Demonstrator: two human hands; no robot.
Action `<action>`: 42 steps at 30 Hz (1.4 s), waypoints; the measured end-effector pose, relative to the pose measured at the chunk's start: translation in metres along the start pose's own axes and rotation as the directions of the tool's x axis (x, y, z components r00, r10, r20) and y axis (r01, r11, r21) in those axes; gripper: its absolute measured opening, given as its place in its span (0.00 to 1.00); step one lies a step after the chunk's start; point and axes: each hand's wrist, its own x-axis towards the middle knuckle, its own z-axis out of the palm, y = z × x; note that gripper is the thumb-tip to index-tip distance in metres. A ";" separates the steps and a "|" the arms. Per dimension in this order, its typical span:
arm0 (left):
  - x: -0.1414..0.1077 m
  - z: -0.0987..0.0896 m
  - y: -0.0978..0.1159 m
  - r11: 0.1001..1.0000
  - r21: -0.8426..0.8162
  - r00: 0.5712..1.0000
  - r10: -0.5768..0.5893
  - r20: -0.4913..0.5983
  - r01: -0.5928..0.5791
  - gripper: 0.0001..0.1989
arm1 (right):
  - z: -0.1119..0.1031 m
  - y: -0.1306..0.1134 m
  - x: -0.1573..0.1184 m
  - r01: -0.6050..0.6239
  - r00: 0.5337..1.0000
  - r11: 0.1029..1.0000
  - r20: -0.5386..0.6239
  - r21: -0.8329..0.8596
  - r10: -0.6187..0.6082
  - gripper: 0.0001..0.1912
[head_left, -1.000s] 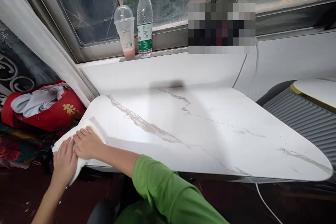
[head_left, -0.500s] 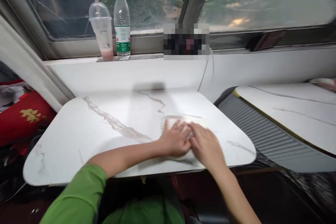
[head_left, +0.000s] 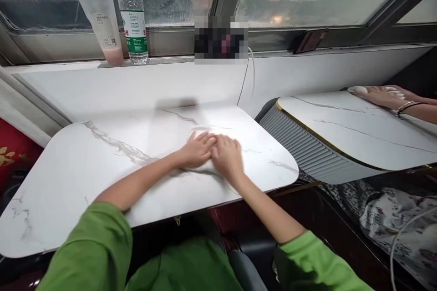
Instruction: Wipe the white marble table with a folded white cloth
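Observation:
Both my hands press side by side on a white cloth (head_left: 205,129), slightly blurred, lying on a white marbled table (head_left: 112,182). My left hand (head_left: 197,150) comes in from the left, closed down over the cloth, its fingertips meeting the other hand. My right hand (head_left: 228,157) bears on the cloth's right part, fingers close together and bent over it. Much of the cloth is hidden beneath the hands, and its edges blend into the white tabletop.
A plastic cup (head_left: 102,22) with pink drink and a green-labelled bottle (head_left: 134,27) stand on the window ledge. A white cable (head_left: 253,72) hangs behind the table. On the right, another person's hands (head_left: 378,94) rest on white cloth on a second table (head_left: 358,127).
The view has swung right, so the cup and bottle sit further left and the other person's hands now show. My hands stay together on the cloth.

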 end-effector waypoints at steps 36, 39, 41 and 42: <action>0.104 0.004 -0.048 0.949 0.063 0.950 -0.306 -0.066 0.310 0.26 | 0.060 0.089 0.130 0.251 0.966 0.955 -0.107 0.161 -0.236 0.24; 0.129 0.003 -0.050 0.959 0.033 0.959 -0.281 -0.035 0.282 0.26 | 0.059 0.106 0.141 0.185 0.982 0.973 -0.064 0.138 -0.178 0.24; 0.128 -0.002 -0.060 0.946 0.007 0.946 -0.323 -0.018 0.324 0.25 | 0.061 0.092 0.149 0.155 0.988 0.980 -0.037 0.124 -0.151 0.24; 0.123 -0.005 -0.067 0.935 -0.008 0.935 -0.355 -0.015 0.355 0.25 | 0.062 0.080 0.153 0.129 0.991 0.986 -0.040 0.109 -0.126 0.24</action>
